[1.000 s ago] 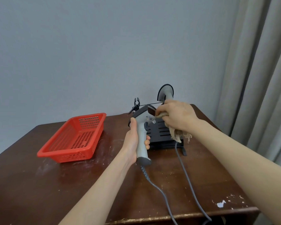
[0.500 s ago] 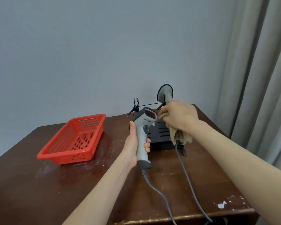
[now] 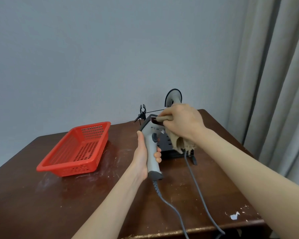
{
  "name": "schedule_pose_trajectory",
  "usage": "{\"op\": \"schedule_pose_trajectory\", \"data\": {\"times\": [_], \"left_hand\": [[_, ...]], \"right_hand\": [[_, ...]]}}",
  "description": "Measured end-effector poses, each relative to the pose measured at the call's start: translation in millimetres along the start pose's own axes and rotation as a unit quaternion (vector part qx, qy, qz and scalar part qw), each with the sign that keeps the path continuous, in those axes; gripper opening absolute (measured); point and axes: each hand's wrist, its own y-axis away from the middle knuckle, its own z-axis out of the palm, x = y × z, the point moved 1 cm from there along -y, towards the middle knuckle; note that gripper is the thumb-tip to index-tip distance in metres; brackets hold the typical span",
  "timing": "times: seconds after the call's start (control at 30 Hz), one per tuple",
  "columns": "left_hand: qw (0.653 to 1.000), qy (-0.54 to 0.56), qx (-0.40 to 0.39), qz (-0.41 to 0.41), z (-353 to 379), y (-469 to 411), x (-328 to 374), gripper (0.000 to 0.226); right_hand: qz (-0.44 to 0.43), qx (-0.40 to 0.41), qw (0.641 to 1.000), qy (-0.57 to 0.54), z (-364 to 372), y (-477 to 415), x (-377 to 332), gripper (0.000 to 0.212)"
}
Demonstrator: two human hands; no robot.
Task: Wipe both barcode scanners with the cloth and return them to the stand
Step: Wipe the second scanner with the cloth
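My left hand (image 3: pixel 142 156) grips the handle of a grey barcode scanner (image 3: pixel 152 149), held upright above the table with its dark window facing me. My right hand (image 3: pixel 183 123) presses a tan cloth (image 3: pixel 180 144) against the scanner's head, and the cloth's loose end hangs down below my palm. Behind my hands the black stand (image 3: pixel 171 151) sits on the table. A second scanner (image 3: pixel 173 99) rests in the stand, only its rounded base showing above my right hand.
A red perforated basket (image 3: pixel 76 149) stands on the left of the dark wooden table (image 3: pixel 59 204). Two grey cables (image 3: pixel 197 190) trail toward the front edge. A small black clip (image 3: pixel 142 112) stands by the wall. Curtains (image 3: pixel 274 83) hang at the right.
My right hand with the cloth has moved left across the scanner's head and now covers part of its window. The left hand has kept the scanner nearly still.
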Motion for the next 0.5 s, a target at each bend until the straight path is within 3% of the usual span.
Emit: {"op": "schedule_pose_trajectory", "data": {"times": [0.1, 0.23, 0.4, 0.5], "left_hand": [[1.000, 0.015, -0.002, 0.002, 1, 1, 3, 0.073], [1.000, 0.020, 0.001, 0.008, -5, 1, 4, 0.076], [1.000, 0.018, -0.003, 0.012, -5, 1, 3, 0.076], [1.000, 0.004, -0.001, 0.006, -2, 2, 2, 0.074]], "right_hand": [[-0.028, -0.049, 0.998, 0.001, 3, 3, -5, 0.028], [0.053, -0.054, 0.993, 0.090, -1, -1, 14, 0.026], [0.071, -0.013, 0.996, -0.042, 0, 2, 10, 0.017], [0.068, -0.014, 0.996, -0.052, 1, 1, 5, 0.015]]}}
